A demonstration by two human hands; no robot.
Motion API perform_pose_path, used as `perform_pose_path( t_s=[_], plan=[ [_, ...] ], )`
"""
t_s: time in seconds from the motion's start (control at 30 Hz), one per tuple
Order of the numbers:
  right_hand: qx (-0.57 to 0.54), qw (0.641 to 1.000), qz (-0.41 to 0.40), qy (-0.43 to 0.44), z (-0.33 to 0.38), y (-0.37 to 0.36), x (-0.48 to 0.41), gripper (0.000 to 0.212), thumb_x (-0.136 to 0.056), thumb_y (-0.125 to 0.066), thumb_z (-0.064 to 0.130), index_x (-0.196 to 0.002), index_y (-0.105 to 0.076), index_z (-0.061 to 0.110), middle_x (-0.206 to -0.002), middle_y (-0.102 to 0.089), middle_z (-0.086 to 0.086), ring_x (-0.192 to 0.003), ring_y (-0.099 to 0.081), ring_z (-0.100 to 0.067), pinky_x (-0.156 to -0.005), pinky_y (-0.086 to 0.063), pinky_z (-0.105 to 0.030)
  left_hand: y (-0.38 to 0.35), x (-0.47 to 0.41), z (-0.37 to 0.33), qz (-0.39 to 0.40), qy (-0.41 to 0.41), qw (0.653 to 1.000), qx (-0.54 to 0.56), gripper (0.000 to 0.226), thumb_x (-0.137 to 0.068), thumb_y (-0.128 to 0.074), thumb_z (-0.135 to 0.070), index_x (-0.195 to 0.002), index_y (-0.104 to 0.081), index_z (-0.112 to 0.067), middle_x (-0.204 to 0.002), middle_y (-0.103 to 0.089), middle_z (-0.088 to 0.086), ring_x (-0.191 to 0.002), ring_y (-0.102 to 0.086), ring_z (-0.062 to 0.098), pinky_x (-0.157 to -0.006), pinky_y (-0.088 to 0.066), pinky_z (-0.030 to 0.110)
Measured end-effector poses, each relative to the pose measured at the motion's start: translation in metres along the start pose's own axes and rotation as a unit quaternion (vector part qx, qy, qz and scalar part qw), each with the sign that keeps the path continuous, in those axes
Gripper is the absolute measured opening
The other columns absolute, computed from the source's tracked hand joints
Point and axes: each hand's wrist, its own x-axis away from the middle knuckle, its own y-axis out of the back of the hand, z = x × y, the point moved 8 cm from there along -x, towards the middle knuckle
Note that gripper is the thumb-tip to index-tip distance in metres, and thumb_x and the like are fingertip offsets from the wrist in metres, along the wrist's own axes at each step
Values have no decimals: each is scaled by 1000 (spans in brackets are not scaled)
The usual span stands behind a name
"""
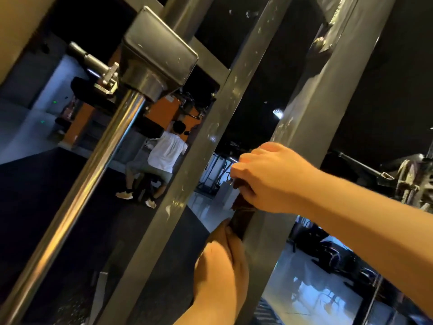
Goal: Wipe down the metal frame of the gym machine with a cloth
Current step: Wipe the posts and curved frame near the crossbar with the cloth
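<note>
Frame posts fill the view: the grey metal frame [311, 109] shows as two flat-sided uprights that lean across the picture, their long axes running from lower left to upper right, paint chipped in many spots. Left of them a chrome rod [93, 165] slants the same way and enters a dark slider block [159, 55] near the top.

The right hand [264, 177] reaches in from the right edge on a bare forearm, knuckles toward the camera, fingers curled tight around the upper end of a dark brown cloth [242, 221]. The left hand [222, 266] comes up from the bottom edge just below it, its fingers curled around the cloth's lower end.

The cloth is a narrow strip between the two hands, lying against the left edge of the right-hand upright, its length following the post. Whether it wraps behind the post cannot be told.

Between the rod and the posts, a person in a white shirt [167, 153] sits well behind.
</note>
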Motion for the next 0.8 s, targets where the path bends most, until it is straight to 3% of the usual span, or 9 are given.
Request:
perform_pose_path(
  t_s=[0.1, 0.2, 0.27, 0.33, 0.4, 0.57, 0.67, 0.73, 0.8],
  plan=[
    [-4, 997, -59, -48, -30, 7, 11, 45, -98, -33, 49, -128, -60, 29, -123, -64, 6, -121, -59, -21, -117, -32, -42, -5, -1, 6, 63, 80, 995, 4, 39, -108, -28, -38, -135, -56, -34, -113, -66, -10, -106, -64, 10, -100, -52, 31],
    [-6, 994, -77, -73, -21, 1, 16, 43, -99, -34, 44, -123, -63, 25, -117, -66, 3, -116, -60, -23, -119, -27, -42, -3, -2, 0, 38, 138, 985, 100, 33, -109, -32, -30, -117, -65, -28, -104, -69, -4, -101, -64, 13, -93, -51, 34],
    [-37, 997, -57, -35, 2, -9, 17, 40, -98, -34, 43, -118, -64, 27, -111, -66, 5, -111, -60, -21, -117, -27, -38, -8, -2, 5, 36, 184, 968, 166, 36, -109, -36, -22, -105, -72, -23, -103, -73, 2, -101, -65, 16, -82, -49, 29],
    [-58, 998, -33, 4, 16, -16, 16, 39, -99, -31, 43, -115, -63, 27, -108, -65, 6, -106, -61, -20, -110, -34, -37, -18, -6, 5, 66, 157, 980, 106, 36, -112, -33, -24, -123, -66, -19, -129, -68, 5, -120, -61, 19, -92, -45, 27],
    [-58, 998, -21, 15, 5, -12, 11, 39, -101, -31, 44, -118, -61, 27, -112, -65, 6, -107, -61, -20, -108, -38, -38, -16, -10, 4, 73, 117, 990, 2, 38, -114, -29, -26, -145, -47, -14, -147, -51, 4, -136, -46, 20, -109, -31, 28],
    [-5, 995, -87, -58, -59, 19, -2, 37, -102, -37, 43, -122, -62, 25, -115, -65, 4, -111, -62, -21, -108, -40, -38, -8, -25, -17, 87, 43, 995, -37, 38, -110, -24, -40, -125, -59, -32, -105, -65, -10, -96, -61, 4, -87, -48, 22],
    [-17, 992, -104, -75, -50, 14, 5, 41, -99, -34, 41, -120, -64, 23, -113, -67, 2, -112, -61, -24, -114, -35, -42, -5, -21, -19, 83, 42, 996, -18, 36, -110, -27, -35, -127, -59, -30, -107, -66, -7, -100, -64, 9, -93, -52, 29],
    [-38, 997, -62, -30, -32, 6, 10, 48, -96, -28, 45, -122, -64, 26, -115, -66, 5, -115, -60, -21, -118, -33, -41, 1, -13, -21, 75, 37, 997, 3, 32, -110, -34, -24, -130, -58, -23, -112, -67, -2, -106, -64, 19, -99, -50, 37],
    [-50, 998, -20, -16, -34, 6, 8, 43, -97, -34, 48, -127, -60, 32, -122, -64, 10, -121, -58, -16, -120, -30, -40, 3, -4, -26, 89, 24, 996, -2, 30, -109, -37, -16, -133, -55, -16, -117, -65, 4, -111, -61, 25, -100, -48, 39]
  ],
)
